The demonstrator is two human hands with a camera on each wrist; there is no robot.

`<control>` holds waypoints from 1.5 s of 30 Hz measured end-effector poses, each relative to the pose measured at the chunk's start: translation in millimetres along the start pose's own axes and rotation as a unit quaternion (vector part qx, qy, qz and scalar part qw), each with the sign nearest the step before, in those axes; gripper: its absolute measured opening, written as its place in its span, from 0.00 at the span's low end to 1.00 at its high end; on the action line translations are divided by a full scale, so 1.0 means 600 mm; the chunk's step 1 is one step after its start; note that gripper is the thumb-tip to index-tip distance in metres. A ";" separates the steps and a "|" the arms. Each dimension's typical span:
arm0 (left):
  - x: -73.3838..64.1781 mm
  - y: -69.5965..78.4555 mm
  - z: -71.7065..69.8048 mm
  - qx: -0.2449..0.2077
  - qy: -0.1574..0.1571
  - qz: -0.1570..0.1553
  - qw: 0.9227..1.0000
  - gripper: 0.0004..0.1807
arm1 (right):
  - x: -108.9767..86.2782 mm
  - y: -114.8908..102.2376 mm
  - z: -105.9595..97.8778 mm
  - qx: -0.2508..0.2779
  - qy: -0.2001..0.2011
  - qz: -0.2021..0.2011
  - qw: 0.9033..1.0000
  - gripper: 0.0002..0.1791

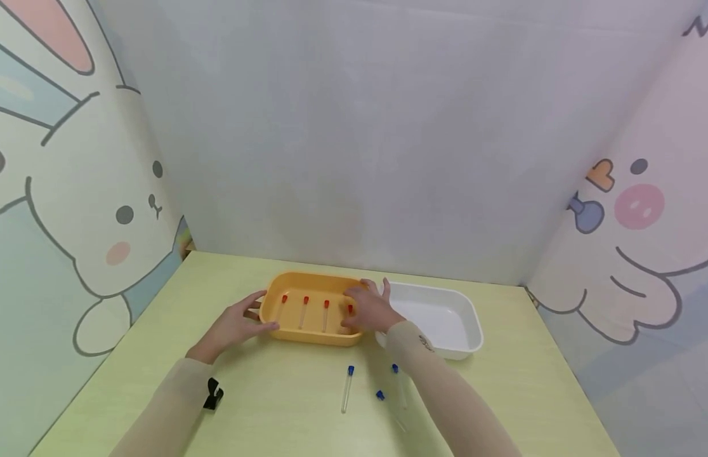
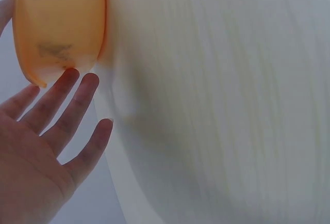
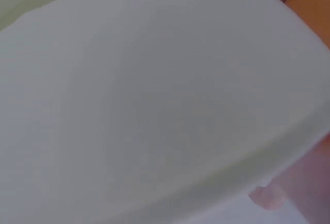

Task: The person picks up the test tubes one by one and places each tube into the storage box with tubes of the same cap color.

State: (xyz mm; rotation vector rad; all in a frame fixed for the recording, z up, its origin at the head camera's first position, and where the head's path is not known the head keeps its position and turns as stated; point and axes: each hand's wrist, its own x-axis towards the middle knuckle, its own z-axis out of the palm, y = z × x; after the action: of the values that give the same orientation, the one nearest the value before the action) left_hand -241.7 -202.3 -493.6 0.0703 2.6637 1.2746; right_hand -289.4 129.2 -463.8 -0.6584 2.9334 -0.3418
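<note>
My left hand [image 1: 234, 327] is spread at the left end of the orange tray [image 1: 325, 337]. In the left wrist view its straight fingers [image 2: 64, 118] reach the tray's end wall, fingertips against or close to it. Inside the tray, several clear tubes with red caps [image 1: 306, 300] lie in a row. Over the right end is my right hand [image 1: 372, 309], thumb and fingers parted around the rightmost red cap [image 1: 351, 309]; that tube's body is mostly hidden. The right wrist view is largely filled by the white tray [image 3: 170, 90], with only a bit of the hand at its lower right.
To the right stands the white tray, partly behind the right forearm. Clear tubes with blue caps [image 1: 351, 370] lie in front on the pale yellow table [image 1: 274, 412]. A black clip-like object [image 1: 213, 395] is beside the left sleeve. Cartoon-printed sheets [image 1: 80, 222] flank the table.
</note>
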 end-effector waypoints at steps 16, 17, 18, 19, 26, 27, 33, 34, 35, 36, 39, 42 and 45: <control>0.002 0.012 0.004 0.027 0.001 0.027 0.999 0.54 | -0.054 0.064 -0.049 0.100 0.070 -0.011 0.992 0.32; 0.001 0.012 0.004 0.037 0.004 0.033 0.999 0.55 | -0.058 0.068 -0.051 0.102 0.075 -0.013 0.992 0.32; 0.000 0.012 0.003 0.048 0.008 0.041 0.998 0.55 | -0.063 0.072 -0.053 0.103 0.080 -0.015 0.991 0.31; 0.000 0.012 0.002 0.059 0.014 0.050 0.997 0.55 | -0.067 0.077 -0.054 0.106 0.086 -0.016 0.991 0.31; -0.002 0.019 -0.001 0.094 0.057 0.124 0.986 0.54 | -0.094 0.101 -0.069 0.123 0.116 -0.008 0.986 0.30; -0.002 0.022 -0.001 0.098 0.064 0.131 0.984 0.54 | -0.096 0.104 -0.070 0.123 0.119 -0.006 0.985 0.30; 0.001 0.049 0.010 0.118 0.081 0.182 0.973 0.50 | -0.116 0.122 -0.071 0.139 0.143 -0.004 0.980 0.28; 0.001 0.055 0.013 0.115 0.079 0.189 0.972 0.49 | -0.120 0.125 -0.070 0.142 0.146 -0.003 0.979 0.28; 0.001 0.061 0.016 0.111 0.077 0.196 0.971 0.49 | -0.124 0.127 -0.069 0.144 0.149 -0.003 0.978 0.28; 0.000 0.068 0.020 0.105 0.075 0.204 0.970 0.48 | -0.128 0.130 -0.068 0.144 0.151 -0.003 0.978 0.28; 0.000 0.086 0.032 0.100 0.067 0.225 0.967 0.47 | -0.141 0.134 -0.066 0.147 0.157 -0.003 0.977 0.28; 0.000 0.104 0.046 0.110 0.056 0.235 0.964 0.47 | -0.154 0.136 -0.064 0.145 0.163 -0.006 0.976 0.28; -0.001 0.120 0.063 0.123 0.046 0.240 0.962 0.46 | -0.167 0.137 -0.062 0.140 0.171 -0.013 0.975 0.27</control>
State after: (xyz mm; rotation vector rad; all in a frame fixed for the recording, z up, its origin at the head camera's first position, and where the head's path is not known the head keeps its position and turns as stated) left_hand -237.1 -128.0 -460.5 0.7495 2.9841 1.0659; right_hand -238.9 252.1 -441.7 -0.6519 3.0981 -0.9395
